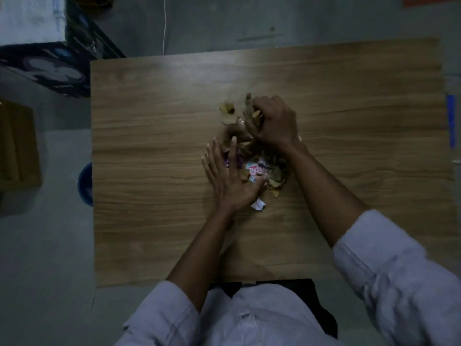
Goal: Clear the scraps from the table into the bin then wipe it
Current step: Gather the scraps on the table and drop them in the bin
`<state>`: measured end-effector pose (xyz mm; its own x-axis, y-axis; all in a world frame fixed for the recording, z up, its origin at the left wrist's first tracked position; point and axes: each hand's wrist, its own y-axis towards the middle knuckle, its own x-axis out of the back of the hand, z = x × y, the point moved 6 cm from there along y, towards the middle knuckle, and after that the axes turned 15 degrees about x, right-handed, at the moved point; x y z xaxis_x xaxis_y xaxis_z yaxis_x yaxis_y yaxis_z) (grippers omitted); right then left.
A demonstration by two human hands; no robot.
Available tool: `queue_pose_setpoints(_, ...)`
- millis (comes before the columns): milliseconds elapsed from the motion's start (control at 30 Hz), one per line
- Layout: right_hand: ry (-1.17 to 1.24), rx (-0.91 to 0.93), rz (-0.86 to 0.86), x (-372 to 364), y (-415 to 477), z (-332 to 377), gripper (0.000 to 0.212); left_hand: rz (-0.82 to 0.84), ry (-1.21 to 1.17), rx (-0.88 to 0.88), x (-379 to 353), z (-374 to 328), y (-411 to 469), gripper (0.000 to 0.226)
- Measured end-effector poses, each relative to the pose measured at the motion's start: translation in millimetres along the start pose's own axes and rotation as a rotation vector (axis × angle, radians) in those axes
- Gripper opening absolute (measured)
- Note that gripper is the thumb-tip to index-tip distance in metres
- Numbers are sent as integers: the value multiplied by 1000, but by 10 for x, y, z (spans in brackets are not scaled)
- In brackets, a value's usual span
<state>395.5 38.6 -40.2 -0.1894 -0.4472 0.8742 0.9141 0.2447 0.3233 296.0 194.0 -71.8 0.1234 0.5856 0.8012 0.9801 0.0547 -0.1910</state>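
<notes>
A heap of scraps [259,156], dry brown leaves mixed with printed wrappers, lies in the middle of the wooden table [149,136]. My right hand [273,121] sits on the far side of the heap with its fingers curled round a clump of leaves. My left hand [228,176] lies flat on the near left side of the heap, fingers straight, pressing on a purple and white wrapper [255,171]. A loose leaf piece [227,108] lies apart to the far left of the heap. A white paper bit [258,204] shows beside my left wrist.
A blue bin [84,184] stands on the floor at the table's left edge, partly hidden under it. A brown box [17,146] sits further left. A dark patterned box [50,68] stands at the far left corner. A blue strip [451,121] lies right of the table.
</notes>
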Motion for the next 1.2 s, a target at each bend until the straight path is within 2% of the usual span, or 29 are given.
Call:
queue_pose_setpoints(133,63,-99,-161,349,-551,-46,34,-2,-124,-8,-57,-27,140,91)
queue_pose_setpoints(233,62,-179,-135,262,-974,-21,41,53,-219,27,-54,-62,222,83)
queue_pose_setpoints(333,110,-201,-120,165,-1161,99,43,10,-286,-31,49,-66,253,79)
queue_pose_setpoints(467,97,-250,-73,174,-1225,282,66,-147,-318,-68,256,-50,379,78)
queue_pose_setpoints(533,61,-275,-32,194,-1270,381,77,-172,-292,-58,295,-55,499,78)
queue_pose_setpoints(667,34,-274,-36,315,-1376,531,94,-8,-229,-119,164,-97,691,80)
queue_pose_setpoints(767,36,-319,-196,496,-1633,532,89,120,-159,-184,40,-140,696,75)
queue_pose_setpoints(867,8,-519,-327,564,-2053,496,90,147,-174,-193,-2,-155,641,72)
queue_pose_setpoints(933,129,-702,-378,454,-2207,477,97,149,-207,-192,-11,-156,612,70)
queue_pose_setpoints(1000,307,-803,-394,295,-2138,463,104,170,-232,-204,-31,-156,602,67)
queue_pose_setpoints(1067,382,-737,-350,163,-1888,454,106,218,-235,-236,-50,-194,569,64)
queue_pose_setpoints(1200,255,-566,-265,-1,-1461,452,102,283,-218,-289,-161,-296,508,50)
